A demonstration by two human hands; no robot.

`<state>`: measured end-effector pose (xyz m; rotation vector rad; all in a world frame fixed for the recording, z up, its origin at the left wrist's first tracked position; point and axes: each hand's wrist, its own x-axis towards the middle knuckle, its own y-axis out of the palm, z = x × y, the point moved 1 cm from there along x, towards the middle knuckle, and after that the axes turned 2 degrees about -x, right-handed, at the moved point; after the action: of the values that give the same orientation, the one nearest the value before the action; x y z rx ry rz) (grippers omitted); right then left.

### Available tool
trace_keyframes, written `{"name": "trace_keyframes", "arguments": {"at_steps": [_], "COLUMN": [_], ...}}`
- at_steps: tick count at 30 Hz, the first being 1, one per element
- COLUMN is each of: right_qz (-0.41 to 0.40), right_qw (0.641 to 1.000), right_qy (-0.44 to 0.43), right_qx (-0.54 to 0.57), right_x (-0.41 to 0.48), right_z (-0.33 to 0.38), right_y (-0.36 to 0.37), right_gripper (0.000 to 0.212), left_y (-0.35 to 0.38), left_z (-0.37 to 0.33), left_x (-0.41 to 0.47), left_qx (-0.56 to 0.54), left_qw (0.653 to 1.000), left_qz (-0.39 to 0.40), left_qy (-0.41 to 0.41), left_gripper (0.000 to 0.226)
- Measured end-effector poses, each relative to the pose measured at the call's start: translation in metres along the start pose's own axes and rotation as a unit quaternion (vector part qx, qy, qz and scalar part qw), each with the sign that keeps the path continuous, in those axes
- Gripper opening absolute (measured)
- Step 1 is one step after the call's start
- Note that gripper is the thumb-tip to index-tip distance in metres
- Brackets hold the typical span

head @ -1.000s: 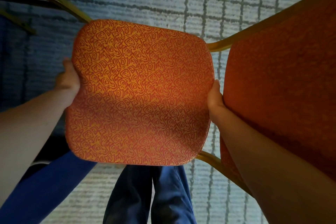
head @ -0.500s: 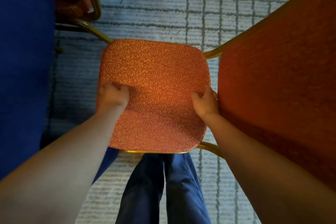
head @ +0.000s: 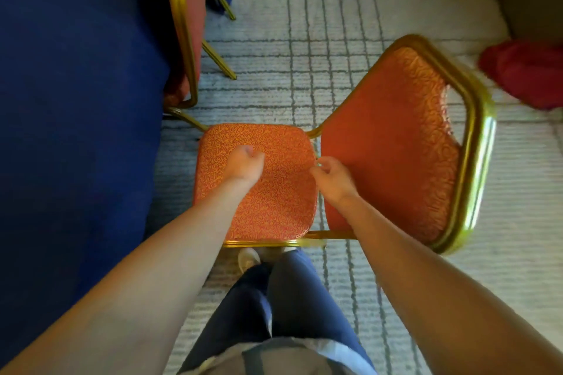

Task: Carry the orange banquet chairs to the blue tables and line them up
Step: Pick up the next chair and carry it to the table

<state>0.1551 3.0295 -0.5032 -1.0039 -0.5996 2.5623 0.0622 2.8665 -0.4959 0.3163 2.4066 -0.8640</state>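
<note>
Hands hover over the seat holding nothing: left hand [head: 245, 163] curled in a loose fist, right hand [head: 333, 179] slack-fingered by the backrest gap. The orange chair [head: 280, 207] stands on the carpet [head: 335, 70], facing the blue counter [head: 76, 131] nearby. Best next move, probably: grip the frame and slide it in level with the second chair [head: 181, 39] farther along.

Orange gold-framed chair [head: 274, 192] upright beside blue table [head: 76, 100]
</note>
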Motion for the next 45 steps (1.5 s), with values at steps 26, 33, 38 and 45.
{"name": "trace_keyframes", "arguments": {"at_steps": [26,33,38,45], "right_qz": [0.17,0.188,0.203,0.184], "right_qw": [0.921,0.896,0.875,0.848], "right_qy": [-0.298,-0.347,-0.377,-0.412], "right_qx": [-0.186,-0.202,-0.225,-0.278], "right_x": [-0.041,-0.046,-0.053,-0.049], "right_z": [0.085,0.092,0.084,0.048], "right_y": [-0.163,-0.182,-0.214,-0.271], "right_gripper": [0.046,0.045,0.045,0.047], "left_y": [0.02,0.025,0.053,0.141], "left_z": [-0.093,-0.106,-0.113,-0.122], "left_x": [-0.189,-0.223,-0.241,-0.269], "left_qx": [-0.116,-0.127,-0.149,-0.23], "left_qw": [0.983,0.97,0.963,0.946], "left_qz": [-0.141,-0.206,-0.222,-0.226], "left_qy": [0.023,0.02,0.021,0.015], "left_gripper": [0.03,0.04,0.04,0.035]}}
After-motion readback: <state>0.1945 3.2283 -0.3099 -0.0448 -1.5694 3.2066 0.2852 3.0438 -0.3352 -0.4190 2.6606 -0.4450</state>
